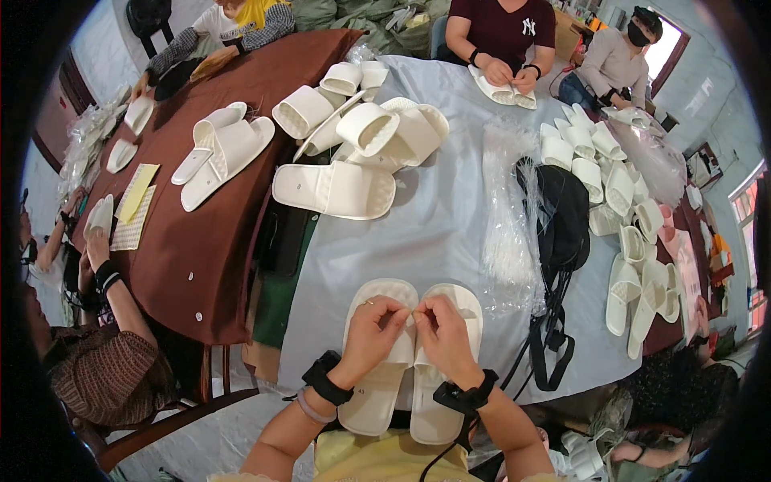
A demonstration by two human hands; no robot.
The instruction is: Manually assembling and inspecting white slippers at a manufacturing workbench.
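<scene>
Yellow clothing (pixel 365 459) at the bottom edge of the frame, nearest the camera, with bare forearms (pixel 281 442) slanting upward on either side of it. At lower centre, directly beneath the left hand (pixel 371 341), a white left slipper (pixel 368 406); directly beneath the right hand (pixel 448 341), its matching right slipper (pixel 434 423). Side by side, long axes running nearly straight from bottom to top of the frame, with only a narrow gap between; each hand nearest to the slipper on its own side. Both hands turned inward to that gap at strap height, fingertips meeting or almost meeting above the inner edges. Fingers curled, thumb and forefinger of each hand pinched together, hardly any opening; seemingly in contact with the inner strap edges, but impossible to tell any small thing between the tips. Bulky black wristbands (pixel 328 377) on both wrists. Underneath, a bench (pixel 438 241) with a pale grey cover, the lower ends of both slippers apparently past its near edge. Toward the top of the frame, left of centre, a heap of white slippers (pixel 369 128); right of centre, clear plastic bags (pixel 510 217) beside a black bag (pixel 562 213) with dangling straps.
</scene>
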